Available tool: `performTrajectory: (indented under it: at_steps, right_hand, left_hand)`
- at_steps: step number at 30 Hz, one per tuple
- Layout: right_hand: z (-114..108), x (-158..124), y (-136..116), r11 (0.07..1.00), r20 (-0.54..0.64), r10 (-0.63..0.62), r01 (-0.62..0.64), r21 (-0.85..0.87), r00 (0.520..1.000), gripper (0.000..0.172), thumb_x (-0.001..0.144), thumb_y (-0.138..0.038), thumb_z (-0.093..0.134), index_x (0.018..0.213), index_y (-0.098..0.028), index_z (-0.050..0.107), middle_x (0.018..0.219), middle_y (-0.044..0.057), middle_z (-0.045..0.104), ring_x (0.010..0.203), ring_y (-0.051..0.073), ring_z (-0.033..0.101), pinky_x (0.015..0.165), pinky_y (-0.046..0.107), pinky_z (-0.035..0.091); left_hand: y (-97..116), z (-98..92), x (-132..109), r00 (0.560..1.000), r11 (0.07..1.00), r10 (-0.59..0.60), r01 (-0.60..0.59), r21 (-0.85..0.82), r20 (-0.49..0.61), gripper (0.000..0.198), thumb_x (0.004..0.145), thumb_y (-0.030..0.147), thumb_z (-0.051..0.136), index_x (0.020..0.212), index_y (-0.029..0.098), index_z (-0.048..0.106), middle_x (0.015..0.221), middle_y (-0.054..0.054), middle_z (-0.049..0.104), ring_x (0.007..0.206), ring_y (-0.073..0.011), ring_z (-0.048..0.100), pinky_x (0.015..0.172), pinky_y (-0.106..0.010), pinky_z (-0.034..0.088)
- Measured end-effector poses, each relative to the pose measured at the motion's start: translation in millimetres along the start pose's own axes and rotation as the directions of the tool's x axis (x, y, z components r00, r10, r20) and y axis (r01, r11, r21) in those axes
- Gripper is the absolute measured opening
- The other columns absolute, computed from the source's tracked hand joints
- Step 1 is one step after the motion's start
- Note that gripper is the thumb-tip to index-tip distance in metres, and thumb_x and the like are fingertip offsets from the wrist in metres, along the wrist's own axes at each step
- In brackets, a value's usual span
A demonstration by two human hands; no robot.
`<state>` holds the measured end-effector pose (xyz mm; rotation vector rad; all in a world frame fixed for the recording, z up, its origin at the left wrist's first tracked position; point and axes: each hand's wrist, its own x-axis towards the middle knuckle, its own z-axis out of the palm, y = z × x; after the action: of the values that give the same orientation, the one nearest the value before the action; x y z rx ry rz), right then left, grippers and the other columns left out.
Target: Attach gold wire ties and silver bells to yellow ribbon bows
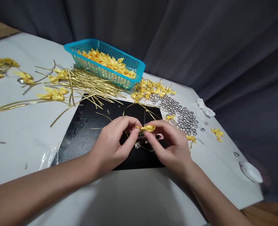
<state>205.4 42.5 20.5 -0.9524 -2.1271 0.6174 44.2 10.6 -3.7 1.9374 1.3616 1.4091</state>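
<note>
A yellow ribbon bow (149, 128) is pinched between my two hands above a black board (82, 138). My left hand (117, 142) grips its left end between thumb and fingers. On the other side, my right hand (170, 144) has thumb and fingertips closed on the right loop. Thin gold wire hangs beneath the bow. Just below the fingertips is a silver bead (137, 145). A small pink piece (160, 136) shows by my right thumb; what it belongs to is partly hidden.
A blue basket (70, 47) of yellow ribbon pieces stands at the back, with gold wires (94, 83) in front. Silver beads (186, 119) and yellow bows (153, 88) lie to the right. A white object (250, 171) sits near the right edge.
</note>
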Motion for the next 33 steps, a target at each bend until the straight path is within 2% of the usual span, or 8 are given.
performTrajectory:
  at_steps: [4,14,16,19,23,25,29,33]
  right_hand:
    - [-0.6,0.1,1.2,0.975,0.039,-0.166,0.17,-0.146,0.985,0.012,0.082,-0.012,0.055,0.089,-0.022,0.057,0.075,0.002,0.06,0.061,0.013,0.053,0.052,0.026,0.042]
    - [-1.4,-6.3,10.8,0.931,0.121,-0.248,0.271,-0.244,0.961,0.023,0.083,-0.008,0.05,0.1,-0.021,0.056,0.086,0.006,0.062,0.076,0.017,0.058,0.063,0.028,0.046]
    - [-0.7,-5.1,8.3,0.959,0.119,-0.203,0.222,-0.176,0.972,0.018,0.084,-0.01,0.049,0.095,-0.021,0.057,0.083,0.005,0.061,0.073,0.016,0.057,0.062,0.028,0.045]
    - [0.8,-1.3,1.9,0.994,0.098,0.018,-0.028,0.11,0.995,0.009,0.087,-0.018,0.049,0.087,-0.02,0.058,0.077,0.002,0.059,0.063,0.012,0.054,0.056,0.025,0.044]
    - [1.4,3.6,0.4,0.863,0.157,0.278,-0.318,0.392,0.948,0.008,0.086,-0.026,0.055,0.081,-0.021,0.058,0.073,-0.001,0.058,0.057,0.01,0.051,0.053,0.022,0.042]
    - [1.7,3.6,3.3,0.857,0.172,0.282,-0.329,0.397,0.944,0.006,0.085,-0.026,0.057,0.08,-0.021,0.058,0.075,-0.001,0.056,0.062,0.01,0.05,0.056,0.022,0.042]
    - [5.7,-2.3,7.0,0.886,0.103,0.194,-0.219,0.408,0.976,0.007,0.088,-0.021,0.053,0.081,-0.021,0.056,0.08,-0.001,0.053,0.074,0.011,0.048,0.067,0.023,0.039]
    - [14.4,-9.0,3.0,0.693,0.113,0.312,-0.307,0.652,0.943,0.009,0.088,-0.022,0.053,0.08,-0.02,0.056,0.078,-0.001,0.049,0.072,0.01,0.044,0.067,0.021,0.037]
  left_hand:
    - [0.6,0.1,-0.1,0.998,0.997,0.063,-0.064,0.041,0.031,0.007,0.085,0.013,0.05,0.086,0.018,0.054,0.078,0.0,0.063,0.071,-0.0114,0.059,0.067,-0.022,0.047]
    - [0.5,0.9,-0.1,0.995,0.995,0.082,-0.085,0.044,0.05,0.007,0.084,0.011,0.05,0.085,0.017,0.054,0.077,0.001,0.062,0.07,-0.0103,0.057,0.067,-0.021,0.045]
    - [0.5,0.9,0.4,0.996,0.997,0.068,-0.07,0.032,0.064,0.007,0.083,0.011,0.051,0.083,0.017,0.054,0.076,0.001,0.062,0.069,-0.0105,0.056,0.066,-0.021,0.045]
    - [-0.8,1.6,0.7,0.993,0.997,0.074,-0.076,0.028,0.095,0.005,0.084,0.013,0.052,0.084,0.016,0.055,0.077,0.0,0.063,0.071,-0.0113,0.057,0.069,-0.023,0.045]
    - [-4.4,2.6,-0.7,0.979,0.987,0.154,-0.16,0.032,0.134,0.008,0.087,0.012,0.049,0.086,0.015,0.057,0.081,-0.002,0.065,0.076,-0.012,0.057,0.073,-0.024,0.044]
    - [-5.7,2.7,-1.7,0.977,0.983,0.171,-0.177,0.04,0.131,0.008,0.087,0.012,0.05,0.087,0.014,0.057,0.081,-0.002,0.065,0.075,-0.012,0.057,0.073,-0.024,0.043]
    - [-5.2,2.1,-1.7,0.964,0.964,0.243,-0.252,0.084,0.111,0.007,0.086,0.01,0.051,0.087,0.013,0.058,0.08,-0.003,0.065,0.073,-0.0124,0.056,0.071,-0.023,0.044]
    - [-4.9,2.3,-0.1,0.912,0.898,0.365,-0.398,0.19,0.185,0.015,0.088,0.009,0.045,0.084,0.01,0.059,0.075,-0.006,0.064,0.068,-0.0159,0.054,0.066,-0.027,0.045]
